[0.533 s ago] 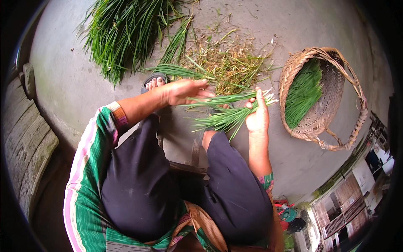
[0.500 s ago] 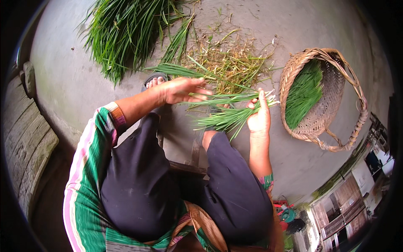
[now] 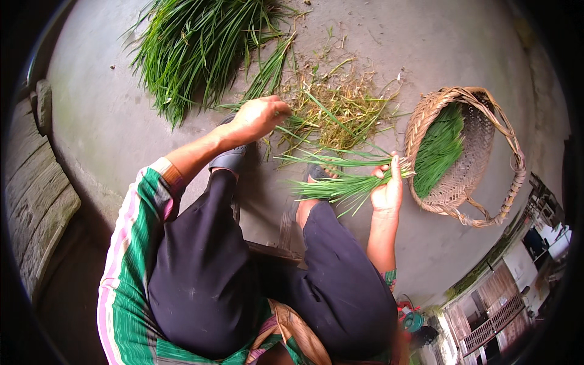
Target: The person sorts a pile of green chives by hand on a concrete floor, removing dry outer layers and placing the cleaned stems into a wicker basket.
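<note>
My right hand (image 3: 387, 193) is closed around a bunch of garlic chives (image 3: 348, 185), whose pale ends point right and green blades fan out leftward. My left hand (image 3: 258, 117) is over the near left side of the trimmings, fingers curled together. Green blades show on either side of it, but what its fingers hold, if anything, is hidden. Beyond it lies a large heap of long green chives (image 3: 198, 52), with a few loose stalks (image 3: 267, 74) at its right edge. A pile of yellowed trimmings (image 3: 344, 109) spreads between the heap and the basket.
At right, a woven basket (image 3: 420, 115) with a tall looped handle leans tilted, holding cut chives (image 3: 439, 152). My feet in dark sandals (image 3: 230, 159) are near the trimmings. Weathered planks (image 3: 39, 194) line the left edge. A low wooden stool (image 3: 274, 250) shows between my knees.
My left hand has drawn back left from the held bunch, and its spread fingers have curled. My right hand has shifted slightly right and nearer with the chives. The whole view has shifted a little.
</note>
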Available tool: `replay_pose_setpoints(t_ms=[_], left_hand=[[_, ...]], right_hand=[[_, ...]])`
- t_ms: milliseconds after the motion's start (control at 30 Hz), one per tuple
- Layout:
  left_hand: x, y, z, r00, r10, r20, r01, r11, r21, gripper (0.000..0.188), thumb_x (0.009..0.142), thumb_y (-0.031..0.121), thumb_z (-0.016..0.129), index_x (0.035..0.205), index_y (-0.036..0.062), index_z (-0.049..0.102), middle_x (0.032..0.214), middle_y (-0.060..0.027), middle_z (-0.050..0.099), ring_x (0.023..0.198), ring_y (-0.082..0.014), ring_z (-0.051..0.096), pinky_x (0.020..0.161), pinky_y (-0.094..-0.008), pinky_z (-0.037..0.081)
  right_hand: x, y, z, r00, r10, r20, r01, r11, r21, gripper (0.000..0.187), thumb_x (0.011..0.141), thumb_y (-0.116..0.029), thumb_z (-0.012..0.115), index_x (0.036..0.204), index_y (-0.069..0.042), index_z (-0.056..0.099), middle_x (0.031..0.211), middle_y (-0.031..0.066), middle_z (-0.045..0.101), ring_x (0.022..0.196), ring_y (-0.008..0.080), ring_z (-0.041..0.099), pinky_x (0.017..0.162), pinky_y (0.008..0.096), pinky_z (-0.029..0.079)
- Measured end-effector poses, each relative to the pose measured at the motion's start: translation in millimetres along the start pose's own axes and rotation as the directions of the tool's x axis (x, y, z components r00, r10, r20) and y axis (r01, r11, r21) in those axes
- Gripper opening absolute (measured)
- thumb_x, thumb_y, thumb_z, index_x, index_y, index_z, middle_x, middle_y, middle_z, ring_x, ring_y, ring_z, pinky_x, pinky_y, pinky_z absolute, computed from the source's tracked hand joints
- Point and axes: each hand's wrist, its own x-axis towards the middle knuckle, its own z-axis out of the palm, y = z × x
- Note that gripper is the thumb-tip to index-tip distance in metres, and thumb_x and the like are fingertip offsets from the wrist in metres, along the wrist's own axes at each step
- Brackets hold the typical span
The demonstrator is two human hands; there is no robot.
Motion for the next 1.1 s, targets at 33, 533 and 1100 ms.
replay_pose_setpoints(t_ms=[33, 533, 1100], left_hand=[[6, 5, 2, 1.000, 0.013, 0.024, -0.013, 1.000, -0.013, 0.017, 0.079, 0.012, 0.059, 0.096, 0.0086, 0.061, 0.090, -0.0095, 0.058, 0.085, -0.0293, 0.058, 0.074, -0.0369, 0.048], [26, 18, -29, 0.996, 0.076, -0.038, -0.074, 0.996, 0.047, 0.018, 0.076, 0.016, 0.066, 0.089, 0.0046, 0.061, 0.088, -0.0099, 0.061, 0.082, -0.0246, 0.058, 0.072, -0.0340, 0.047], [38, 65, -60, 0.983, -0.161, 0.085, 0.176, 0.958, -0.224, 0.016, 0.083, 0.017, 0.059, 0.091, 0.0027, 0.062, 0.070, -0.0100, 0.062, 0.065, -0.0177, 0.060, 0.062, -0.0305, 0.047]], right_hand=[[1, 0, -2, 1.000, -0.008, 0.001, 0.008, 1.000, 0.008, 0.030, 0.086, -0.025, 0.062, 0.110, -0.009, 0.053, 0.078, -0.0008, 0.044, 0.065, 0.0088, 0.041, 0.055, 0.0199, 0.039], [-1, 0, 0, 0.998, -0.048, 0.045, 0.050, 0.998, -0.043, 0.023, 0.089, -0.025, 0.057, 0.102, -0.006, 0.054, 0.084, 0.0010, 0.049, 0.071, 0.0092, 0.044, 0.056, 0.0222, 0.038], [-17, 16, 31, 0.933, 0.048, 0.356, 0.044, 0.969, -0.245, 0.014, 0.091, -0.010, 0.049, 0.102, -0.002, 0.051, 0.077, 0.0049, 0.055, 0.072, 0.0146, 0.058, 0.065, 0.0286, 0.050]])
